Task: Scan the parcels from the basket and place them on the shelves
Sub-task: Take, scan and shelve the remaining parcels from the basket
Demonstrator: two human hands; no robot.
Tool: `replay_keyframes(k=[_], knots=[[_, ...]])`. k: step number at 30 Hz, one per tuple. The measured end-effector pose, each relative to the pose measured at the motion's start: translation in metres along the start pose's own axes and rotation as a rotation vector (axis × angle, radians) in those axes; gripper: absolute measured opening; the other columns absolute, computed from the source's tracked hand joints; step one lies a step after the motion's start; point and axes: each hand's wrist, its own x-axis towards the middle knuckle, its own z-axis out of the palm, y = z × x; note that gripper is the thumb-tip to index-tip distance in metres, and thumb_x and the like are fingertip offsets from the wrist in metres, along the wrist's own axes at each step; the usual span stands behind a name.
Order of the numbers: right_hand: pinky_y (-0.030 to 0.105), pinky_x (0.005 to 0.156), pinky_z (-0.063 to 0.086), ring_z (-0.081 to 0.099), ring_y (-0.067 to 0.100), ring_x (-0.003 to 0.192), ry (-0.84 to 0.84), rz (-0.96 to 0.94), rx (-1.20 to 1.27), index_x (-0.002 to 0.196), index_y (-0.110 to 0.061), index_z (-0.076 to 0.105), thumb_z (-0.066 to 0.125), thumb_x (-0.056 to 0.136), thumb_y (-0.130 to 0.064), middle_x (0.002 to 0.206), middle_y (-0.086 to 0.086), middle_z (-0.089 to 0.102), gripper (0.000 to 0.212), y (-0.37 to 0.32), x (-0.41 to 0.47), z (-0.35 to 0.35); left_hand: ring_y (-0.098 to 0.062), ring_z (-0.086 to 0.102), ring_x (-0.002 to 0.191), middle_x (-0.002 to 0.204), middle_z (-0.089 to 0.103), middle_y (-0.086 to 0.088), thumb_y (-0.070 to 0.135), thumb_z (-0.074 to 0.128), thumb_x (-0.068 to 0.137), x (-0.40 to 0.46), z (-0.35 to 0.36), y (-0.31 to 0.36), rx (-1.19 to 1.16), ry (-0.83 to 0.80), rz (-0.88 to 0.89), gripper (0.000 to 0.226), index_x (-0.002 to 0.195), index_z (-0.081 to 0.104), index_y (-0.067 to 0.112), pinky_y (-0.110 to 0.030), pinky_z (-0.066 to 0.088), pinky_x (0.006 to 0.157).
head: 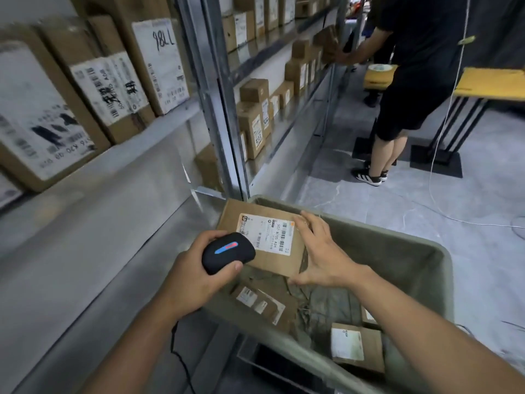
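Note:
My left hand [196, 275] grips a black handheld scanner [227, 252] with a lit blue and red strip, held just left of a flat brown cardboard parcel [272, 260]. My right hand [321, 253] holds that parcel by its right edge, fingers at the top corner and thumb under the lower edge. The parcel's white label with barcodes faces up. It hovers over the far left corner of the grey-green basket [423, 251]. Several smaller parcels [356, 346] lie on the basket's bottom.
Metal shelves [159, 120] packed with labelled cardboard boxes run along the left. Another person [420, 81] in black stands ahead on the right, reaching to a shelf. A yellow-topped table [491, 83] stands behind them. A white cable [443, 132] hangs down and trails over the floor.

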Motion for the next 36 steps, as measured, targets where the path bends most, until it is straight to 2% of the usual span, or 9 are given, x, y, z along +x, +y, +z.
replay_keyframes(k=[3, 8, 13, 16, 22, 25, 27, 33, 36], knots=[[0.043, 0.126, 0.01, -0.013, 0.017, 0.152, 0.003, -0.038, -0.041, 0.16, -0.017, -0.002, 0.086, 0.056, -0.066, 0.161, -0.005, -0.006, 0.144, -0.017, -0.009, 0.001, 0.005, 0.068, 0.098, 0.108, 0.067, 0.035, 0.027, 0.089, 0.08, -0.017, -0.018, -0.005, 0.006, 0.0, 0.032, 0.055, 0.123, 0.058, 0.042, -0.008, 0.05, 0.076], [0.038, 0.125, 0.01, -0.013, 0.015, 0.152, -0.031, -0.093, -0.066, 0.16, -0.019, -0.002, 0.088, 0.06, -0.062, 0.16, -0.008, -0.007, 0.142, -0.053, -0.02, 0.006, 0.004, 0.069, 0.098, 0.109, 0.068, 0.033, 0.056, 0.082, 0.066, -0.055, -0.039, -0.012, -0.003, 0.035, 0.051, 0.066, 0.125, 0.057, 0.044, -0.016, 0.054, 0.081], [0.039, 0.124, 0.012, -0.014, 0.016, 0.152, -0.064, -0.125, -0.078, 0.16, -0.021, -0.004, 0.088, 0.06, -0.06, 0.161, -0.009, -0.008, 0.141, -0.084, -0.028, 0.012, 0.004, 0.069, 0.093, 0.105, 0.067, 0.035, 0.036, 0.09, 0.077, -0.073, -0.053, -0.011, 0.052, 0.038, 0.08, 0.058, 0.124, 0.057, 0.044, -0.012, 0.052, 0.075], [0.039, 0.124, 0.01, -0.015, 0.015, 0.152, -0.072, -0.143, -0.079, 0.16, -0.021, -0.005, 0.088, 0.061, -0.06, 0.16, -0.01, -0.008, 0.141, -0.095, -0.034, 0.012, 0.004, 0.069, 0.088, 0.104, 0.068, 0.033, 0.032, 0.089, 0.078, -0.078, -0.058, -0.007, 0.061, 0.031, 0.096, 0.057, 0.123, 0.057, 0.043, -0.011, 0.051, 0.068], [0.035, 0.123, 0.011, -0.013, 0.014, 0.152, -0.049, -0.186, -0.091, 0.16, -0.02, -0.002, 0.089, 0.059, -0.06, 0.16, -0.01, -0.008, 0.142, -0.104, -0.038, 0.001, 0.002, 0.069, 0.099, 0.112, 0.07, 0.026, 0.056, 0.081, 0.068, -0.08, -0.067, 0.006, 0.126, -0.008, 0.151, 0.065, 0.127, 0.055, 0.045, -0.017, 0.054, 0.083], [0.037, 0.124, 0.012, -0.013, 0.014, 0.152, -0.049, -0.226, -0.085, 0.16, -0.021, -0.003, 0.089, 0.06, -0.06, 0.161, -0.008, -0.007, 0.142, -0.104, -0.034, -0.007, 0.001, 0.068, 0.099, 0.115, 0.07, 0.023, 0.051, 0.083, 0.071, -0.079, -0.073, 0.017, 0.194, -0.025, 0.171, 0.065, 0.129, 0.054, 0.043, -0.024, 0.056, 0.086], [0.041, 0.125, 0.013, -0.012, 0.016, 0.153, -0.069, -0.254, -0.085, 0.16, -0.024, -0.004, 0.088, 0.059, -0.062, 0.162, -0.007, -0.006, 0.142, -0.105, -0.03, -0.014, -0.001, 0.069, 0.097, 0.114, 0.07, 0.02, 0.056, 0.079, 0.07, -0.08, -0.076, 0.024, 0.242, -0.034, 0.179, 0.067, 0.129, 0.052, 0.042, -0.029, 0.057, 0.085], [0.045, 0.125, 0.017, -0.008, 0.018, 0.154, -0.069, -0.299, -0.06, 0.16, -0.026, -0.001, 0.086, 0.056, -0.066, 0.164, -0.006, -0.004, 0.142, -0.109, -0.021, -0.026, -0.004, 0.068, 0.098, 0.124, 0.067, 0.019, 0.064, 0.073, 0.069, -0.085, -0.089, 0.044, 0.409, -0.043, 0.225, 0.069, 0.13, 0.046, 0.046, -0.027, 0.059, 0.082], [0.051, 0.125, 0.02, -0.008, 0.018, 0.154, -0.084, -0.326, -0.056, 0.16, -0.028, -0.003, 0.084, 0.057, -0.066, 0.164, -0.007, -0.005, 0.14, -0.113, -0.019, -0.028, -0.005, 0.069, 0.095, 0.122, 0.067, 0.02, 0.063, 0.073, 0.069, -0.09, -0.094, 0.047, 0.447, -0.018, 0.227, 0.069, 0.131, 0.045, 0.046, -0.029, 0.06, 0.08]])
